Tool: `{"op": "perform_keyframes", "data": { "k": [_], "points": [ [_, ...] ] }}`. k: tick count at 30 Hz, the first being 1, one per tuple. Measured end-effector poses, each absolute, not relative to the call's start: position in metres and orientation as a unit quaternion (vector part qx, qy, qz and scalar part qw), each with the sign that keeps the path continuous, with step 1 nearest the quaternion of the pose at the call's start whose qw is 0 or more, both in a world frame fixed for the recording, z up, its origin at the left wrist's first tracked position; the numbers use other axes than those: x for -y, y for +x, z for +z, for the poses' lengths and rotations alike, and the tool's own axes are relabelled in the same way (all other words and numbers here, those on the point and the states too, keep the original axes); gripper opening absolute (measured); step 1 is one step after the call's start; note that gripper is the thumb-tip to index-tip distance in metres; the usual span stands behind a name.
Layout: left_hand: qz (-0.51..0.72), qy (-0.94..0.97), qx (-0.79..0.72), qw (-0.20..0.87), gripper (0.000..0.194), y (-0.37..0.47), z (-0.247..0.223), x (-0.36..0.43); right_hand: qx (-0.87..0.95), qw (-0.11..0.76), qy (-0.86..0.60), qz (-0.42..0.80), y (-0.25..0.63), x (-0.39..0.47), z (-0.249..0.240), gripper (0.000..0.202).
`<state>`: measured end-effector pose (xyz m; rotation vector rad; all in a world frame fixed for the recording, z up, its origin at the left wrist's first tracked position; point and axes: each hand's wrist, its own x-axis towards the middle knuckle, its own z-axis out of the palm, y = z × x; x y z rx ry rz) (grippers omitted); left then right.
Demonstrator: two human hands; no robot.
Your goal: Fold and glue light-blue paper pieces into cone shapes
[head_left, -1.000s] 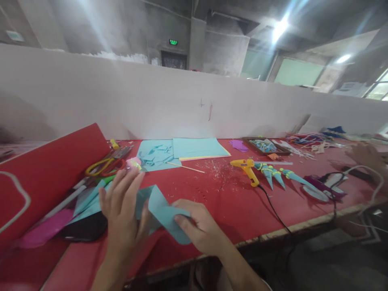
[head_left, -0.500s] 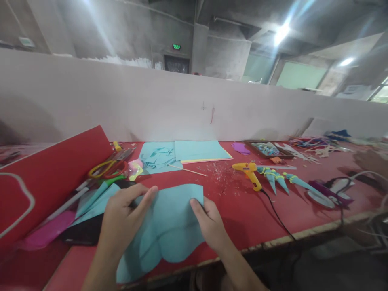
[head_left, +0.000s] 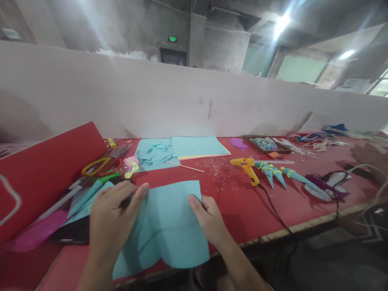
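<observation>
A light blue sheet of paper [head_left: 172, 222] with soft creases is held up over the table's front edge. My left hand [head_left: 117, 214] grips its left side, the thumb on top and something dark partly showing under the fingers. At the sheet's upper right edge, my right hand [head_left: 209, 216] pinches the paper between thumb and fingers. Behind it lie more blue sheets [head_left: 197, 146], blue scraps [head_left: 156, 153] and a thin wooden stick [head_left: 184, 166].
A yellow glue gun [head_left: 248, 169] with a black cord lies right, beside blue paper cones [head_left: 273, 173]. A tray [head_left: 277, 150] stands behind. Scissors [head_left: 101, 166] and a red board [head_left: 51, 169] are left. Another person's hand [head_left: 368, 159] is at far right.
The right part of the blue sheet has spread flatter and further to the right at its lower edge. My left hand has shifted slightly left. The whole view has moved a little.
</observation>
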<state>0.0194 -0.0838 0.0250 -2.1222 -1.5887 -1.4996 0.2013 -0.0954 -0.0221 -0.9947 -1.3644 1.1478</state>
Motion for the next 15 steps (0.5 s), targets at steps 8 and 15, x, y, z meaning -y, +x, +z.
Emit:
{"op": "perform_keyframes", "data": {
  "k": [8, 15],
  "points": [
    [-0.493, -0.661, 0.561, 0.071, 0.038, 0.02, 0.023, 0.084, 0.577, 0.511, -0.416, 0.483, 0.198, 0.095, -0.024, 0.049],
    [-0.498, -0.658, 0.564, 0.03, 0.032, 0.008, 0.022, 0.084, 0.57, 0.525, -0.462, 0.431, 0.201, 0.091, -0.027, 0.047]
  ]
}}
